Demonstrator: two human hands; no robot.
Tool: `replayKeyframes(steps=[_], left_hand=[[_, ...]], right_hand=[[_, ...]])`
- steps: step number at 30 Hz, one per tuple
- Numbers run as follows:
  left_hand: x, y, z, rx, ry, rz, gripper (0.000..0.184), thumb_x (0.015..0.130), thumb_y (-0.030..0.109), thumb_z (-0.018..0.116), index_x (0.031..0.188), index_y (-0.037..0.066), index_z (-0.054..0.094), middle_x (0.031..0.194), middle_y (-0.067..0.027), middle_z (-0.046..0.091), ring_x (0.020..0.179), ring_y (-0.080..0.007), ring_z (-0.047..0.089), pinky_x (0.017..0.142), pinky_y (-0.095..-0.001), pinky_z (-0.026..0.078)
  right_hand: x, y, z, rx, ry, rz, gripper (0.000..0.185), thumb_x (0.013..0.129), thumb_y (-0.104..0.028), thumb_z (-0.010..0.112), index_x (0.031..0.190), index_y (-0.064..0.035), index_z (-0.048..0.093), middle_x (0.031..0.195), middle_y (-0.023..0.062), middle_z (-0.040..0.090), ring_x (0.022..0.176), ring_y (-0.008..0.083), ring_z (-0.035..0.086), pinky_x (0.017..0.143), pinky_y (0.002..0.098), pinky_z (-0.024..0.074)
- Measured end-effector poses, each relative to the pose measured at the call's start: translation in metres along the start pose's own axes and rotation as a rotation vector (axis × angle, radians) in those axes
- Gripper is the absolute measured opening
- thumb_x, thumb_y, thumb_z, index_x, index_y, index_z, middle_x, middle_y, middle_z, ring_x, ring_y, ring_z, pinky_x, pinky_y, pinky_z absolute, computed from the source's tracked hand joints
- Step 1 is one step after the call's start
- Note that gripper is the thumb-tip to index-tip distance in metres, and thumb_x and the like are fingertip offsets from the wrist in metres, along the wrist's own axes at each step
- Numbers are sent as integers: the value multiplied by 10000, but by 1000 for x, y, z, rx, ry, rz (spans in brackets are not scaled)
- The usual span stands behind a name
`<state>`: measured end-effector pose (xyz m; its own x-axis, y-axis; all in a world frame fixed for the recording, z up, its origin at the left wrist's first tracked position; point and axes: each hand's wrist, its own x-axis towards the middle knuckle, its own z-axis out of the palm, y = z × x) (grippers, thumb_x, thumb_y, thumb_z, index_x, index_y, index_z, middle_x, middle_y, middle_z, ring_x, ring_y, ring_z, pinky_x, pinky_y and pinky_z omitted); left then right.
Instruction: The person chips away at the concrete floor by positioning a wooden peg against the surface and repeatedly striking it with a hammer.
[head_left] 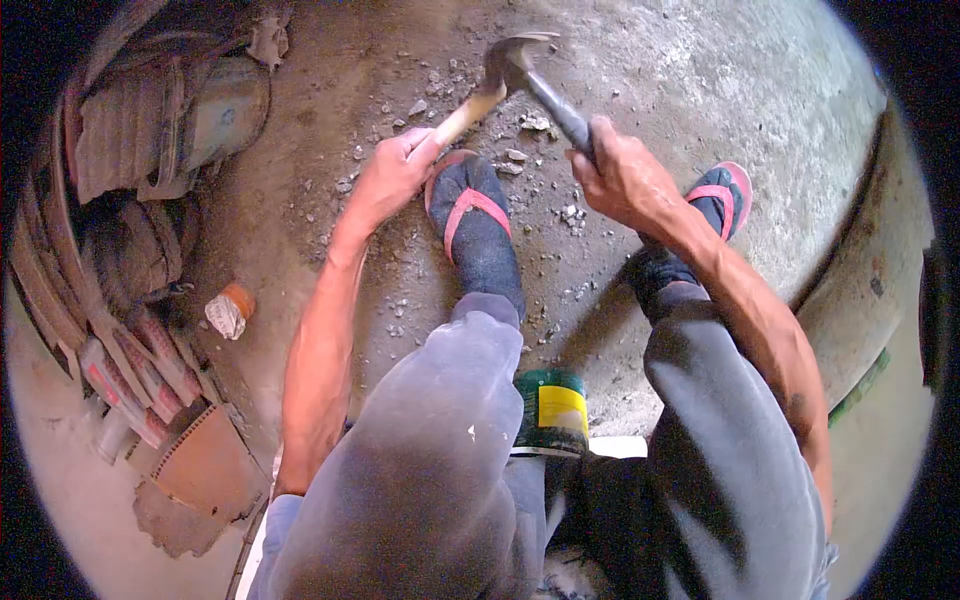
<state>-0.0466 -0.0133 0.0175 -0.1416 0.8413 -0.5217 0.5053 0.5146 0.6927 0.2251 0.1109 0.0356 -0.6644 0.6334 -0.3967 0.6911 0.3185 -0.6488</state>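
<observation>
My left hand (392, 178) is closed on a pale wooden handle (466, 116) that slants up to the right, above my left foot. In my right hand (625, 178) is the dark handle (562, 108) of a tool. Both handles run up to a curved metal head (520, 55); the two tools meet or overlap there, and I cannot tell which head belongs to which handle. Grey stone chips (535, 124) and rubble lie on the ground below them.
My feet wear dark socks and pink flip-flops (478, 205). Between my legs stands a green tin (552, 412) with a yellow label. Worn sacks (130, 130), a crumpled cup (230, 312) and a brown notched plate (208, 462) lie at left. A pale ledge (860, 310) curves along the right.
</observation>
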Motion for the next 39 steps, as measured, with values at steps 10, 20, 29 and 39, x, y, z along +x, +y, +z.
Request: replayKeyframes(steps=[10,20,29,39], left_hand=[[-1,3,1,-27,0,-18,385,1004,333,500,1150,12,654,701,7,537,624,-89,468,564,-290,401],[-4,18,-19,-110,43,-98,342,1015,306,500,1135,27,655,663,47,498,591,-56,437,516,-255,358],[8,-9,9,-54,47,-8,379,1011,328,514,1146,0,648,768,10,575,679,-88,503,606,-297,444],[7,3,7,-58,17,-70,403,1015,356,516,1162,5,650,779,-7,594,682,-83,512,624,-285,452]], right_hand=[[3,0,4,98,92,-67,254,927,-221,596,1002,-22,456,708,284,590,690,490,609,603,535,449],[2,-21,-49,86,144,71,327,911,-290,596,947,29,535,736,308,621,738,477,653,669,543,494],[11,-28,-33,194,502,-168,283,938,-275,620,960,-8,529,663,158,597,596,282,610,568,412,471],[7,-15,-18,115,250,-74,333,900,-264,618,985,9,448,670,288,603,649,496,616,595,567,473]])
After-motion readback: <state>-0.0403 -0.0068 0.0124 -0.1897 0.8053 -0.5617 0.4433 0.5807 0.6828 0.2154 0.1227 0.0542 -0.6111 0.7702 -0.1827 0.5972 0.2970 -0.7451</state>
